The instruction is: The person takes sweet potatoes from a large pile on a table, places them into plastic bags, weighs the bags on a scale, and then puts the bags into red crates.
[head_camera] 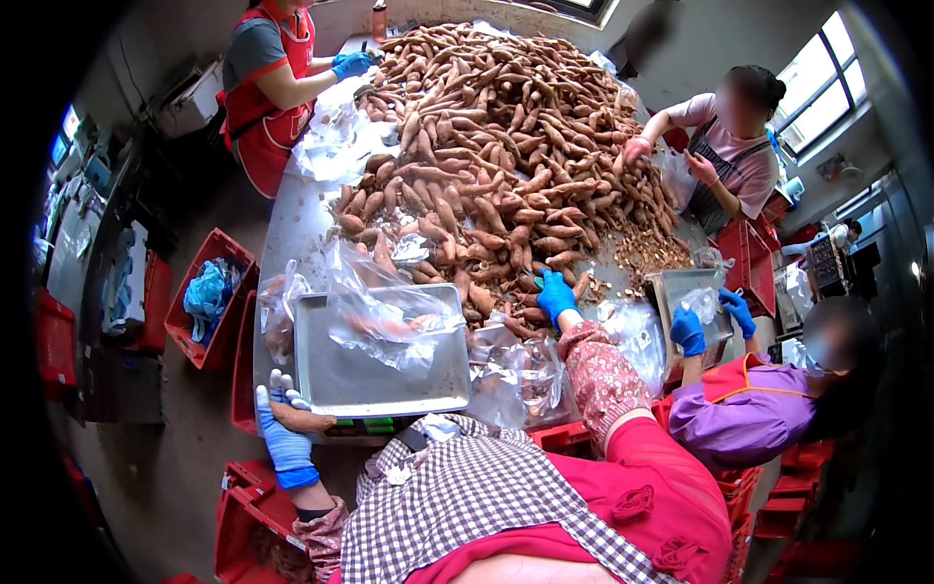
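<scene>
My left hand, in a striped blue and white glove, holds a single sweet potato at the near left corner of a metal tray. On that tray, a clear plastic bag lies with sweet potatoes partly in view through it. My right hand, gloved in blue, reaches to the near edge of a large heap of sweet potatoes; something green shows at its fingers, too small to name. Filled clear bags lie between the tray and my right sleeve. Part of a scale shows under the tray.
Co-workers stand at the far left, the far right and the near right, the last with hands over another metal tray. Red crates stand on the floor. Plastic bags and root scraps lie on the metal table.
</scene>
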`<state>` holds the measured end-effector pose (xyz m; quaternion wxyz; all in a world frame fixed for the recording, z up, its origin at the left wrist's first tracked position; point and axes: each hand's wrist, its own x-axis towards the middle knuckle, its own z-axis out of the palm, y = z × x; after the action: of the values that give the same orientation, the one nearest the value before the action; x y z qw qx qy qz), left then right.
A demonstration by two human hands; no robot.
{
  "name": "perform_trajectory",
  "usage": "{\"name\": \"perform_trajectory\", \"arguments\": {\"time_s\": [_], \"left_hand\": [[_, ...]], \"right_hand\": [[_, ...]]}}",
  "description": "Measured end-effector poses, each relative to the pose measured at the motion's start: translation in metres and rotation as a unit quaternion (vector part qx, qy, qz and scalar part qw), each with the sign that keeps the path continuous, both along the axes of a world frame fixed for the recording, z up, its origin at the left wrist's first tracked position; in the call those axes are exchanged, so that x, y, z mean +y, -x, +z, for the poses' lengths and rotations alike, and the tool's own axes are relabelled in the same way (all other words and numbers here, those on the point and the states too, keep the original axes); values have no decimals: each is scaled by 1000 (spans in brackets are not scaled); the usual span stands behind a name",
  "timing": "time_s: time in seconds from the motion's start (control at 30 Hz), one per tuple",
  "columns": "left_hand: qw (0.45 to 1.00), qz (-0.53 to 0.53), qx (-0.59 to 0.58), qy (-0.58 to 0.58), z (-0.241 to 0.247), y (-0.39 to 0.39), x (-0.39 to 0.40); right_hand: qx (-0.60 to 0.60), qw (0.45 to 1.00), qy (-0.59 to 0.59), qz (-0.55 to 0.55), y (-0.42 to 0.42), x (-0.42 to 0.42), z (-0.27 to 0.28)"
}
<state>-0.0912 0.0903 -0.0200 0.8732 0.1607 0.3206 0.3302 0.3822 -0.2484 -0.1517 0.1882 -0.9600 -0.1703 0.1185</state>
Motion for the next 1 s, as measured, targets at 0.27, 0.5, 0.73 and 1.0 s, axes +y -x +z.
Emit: {"name": "perform_trajectory", "arguments": {"time_s": [0.27,0.5,0.73,1.0], "left_hand": [[999,-47,-15,16,20,-39,-33],[963,-233,71,-119,28,-71,-79],[854,-476,24,-207,32,-180,-130],[669,-375,205,-608,30,-215,-154]], "right_hand": [[74,991,103,47,0,-10,29],[387,876,-289,-14,29,-9,110],[227,899,-354,119,150,15,167],[-29,958,-238,155,184,2,182]]}}
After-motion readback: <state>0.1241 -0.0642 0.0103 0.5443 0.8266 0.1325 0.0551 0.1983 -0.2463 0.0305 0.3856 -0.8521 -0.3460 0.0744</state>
